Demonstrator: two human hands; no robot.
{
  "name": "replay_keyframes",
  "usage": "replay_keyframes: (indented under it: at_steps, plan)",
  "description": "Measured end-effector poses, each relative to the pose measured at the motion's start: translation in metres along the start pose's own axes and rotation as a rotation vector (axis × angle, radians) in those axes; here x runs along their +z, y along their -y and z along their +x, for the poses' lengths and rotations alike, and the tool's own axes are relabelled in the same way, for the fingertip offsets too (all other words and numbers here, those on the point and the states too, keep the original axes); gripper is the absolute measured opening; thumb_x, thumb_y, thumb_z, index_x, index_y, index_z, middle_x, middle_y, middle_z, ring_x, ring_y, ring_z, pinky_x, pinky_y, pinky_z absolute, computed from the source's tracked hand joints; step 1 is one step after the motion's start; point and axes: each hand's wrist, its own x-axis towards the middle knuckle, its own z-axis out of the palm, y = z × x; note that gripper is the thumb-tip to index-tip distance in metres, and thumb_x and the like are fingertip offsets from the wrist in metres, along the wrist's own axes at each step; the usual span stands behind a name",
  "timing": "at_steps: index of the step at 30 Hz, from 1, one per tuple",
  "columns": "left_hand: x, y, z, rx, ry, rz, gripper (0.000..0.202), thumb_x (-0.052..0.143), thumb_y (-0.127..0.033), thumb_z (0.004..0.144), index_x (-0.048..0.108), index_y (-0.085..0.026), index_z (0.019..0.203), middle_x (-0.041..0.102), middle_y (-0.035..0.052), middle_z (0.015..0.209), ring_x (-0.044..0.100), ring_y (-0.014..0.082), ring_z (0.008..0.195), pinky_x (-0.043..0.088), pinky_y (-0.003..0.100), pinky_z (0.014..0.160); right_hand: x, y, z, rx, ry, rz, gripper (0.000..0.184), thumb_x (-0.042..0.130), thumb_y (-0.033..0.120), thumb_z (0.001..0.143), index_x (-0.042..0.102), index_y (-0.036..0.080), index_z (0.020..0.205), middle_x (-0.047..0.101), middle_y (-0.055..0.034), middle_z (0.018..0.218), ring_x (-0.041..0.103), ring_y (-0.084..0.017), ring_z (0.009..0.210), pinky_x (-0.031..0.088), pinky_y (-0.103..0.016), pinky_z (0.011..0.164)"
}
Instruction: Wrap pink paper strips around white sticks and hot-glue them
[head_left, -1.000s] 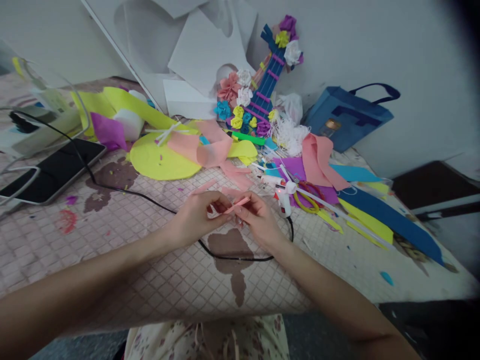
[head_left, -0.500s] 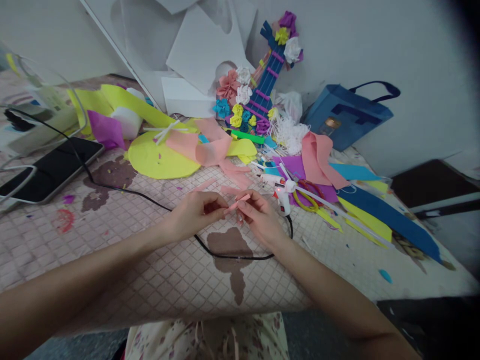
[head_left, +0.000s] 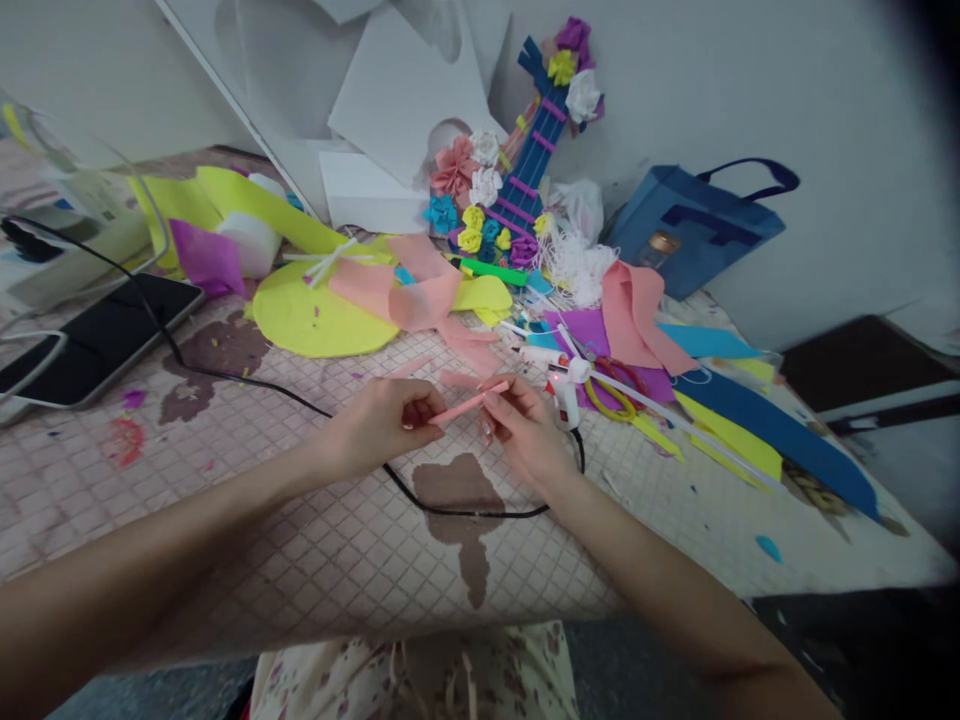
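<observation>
A narrow pink paper strip (head_left: pixel 466 405) stretches between my hands, just above the table. My left hand (head_left: pixel 381 425) pinches its left end between thumb and fingertips. The other end is gripped by my right hand (head_left: pixel 523 428), its thumb pressed along the strip. Behind the hands lie more pink strips (head_left: pixel 472 350) and a wide curled pink piece (head_left: pixel 424 300). A white glue gun (head_left: pixel 564 395) with a small red light rests right beside my right hand. Scissors with yellow and red handles (head_left: pixel 611 395) lie just past it.
A black cable (head_left: pixel 420 500) crosses the tablecloth below my hands. A blue paper guitar (head_left: pixel 529 170) with paper flowers leans at the back, near a blue bag (head_left: pixel 694 230). A yellow disc (head_left: pixel 322 325) and a dark tablet-like device (head_left: pixel 105 335) lie left.
My left hand has drawn slightly left and away from my right hand. More of the pink strip now shows between them, straighter than before.
</observation>
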Motion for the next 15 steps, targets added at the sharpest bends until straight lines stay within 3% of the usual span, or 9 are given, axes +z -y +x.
replay_keyframes:
  at_steps: [5, 9, 15]
  plan:
    - [-0.002, -0.003, 0.001, 0.049, -0.041, -0.042, 0.034, 0.071, -0.036, 0.069, 0.061, -0.018, 0.096, 0.067, 0.0033, 0.094, 0.061, 0.0169, 0.085, 0.046, 0.028, 0.072, 0.000, -0.002, -0.002, -0.035, 0.018, -0.055, 0.011, 0.067, 0.030, 0.078, 0.062, 0.023, 0.083, 0.050, 0.0048, 0.070, 0.045, -0.007, 0.055, 0.042, -0.018, 0.046]
    - [0.007, -0.008, 0.000, 0.059, -0.051, -0.155, 0.027, 0.059, -0.042, 0.082, 0.062, -0.016, 0.086, 0.067, 0.0032, 0.082, 0.060, 0.0140, 0.074, 0.046, 0.026, 0.067, 0.004, -0.004, -0.006, 0.002, 0.047, -0.104, 0.015, 0.067, 0.035, 0.078, 0.061, 0.023, 0.084, 0.059, 0.0025, 0.077, 0.049, -0.008, 0.057, 0.044, -0.019, 0.046]
    - [0.004, -0.003, 0.002, 0.034, 0.005, -0.221, 0.020, 0.061, -0.034, 0.080, 0.063, -0.014, 0.082, 0.065, 0.0026, 0.076, 0.056, 0.0116, 0.067, 0.044, 0.024, 0.061, 0.006, -0.003, -0.004, 0.021, 0.034, 0.048, 0.031, 0.062, 0.050, 0.079, 0.058, 0.024, 0.096, 0.057, 0.0031, 0.077, 0.047, -0.008, 0.053, 0.044, -0.021, 0.043]
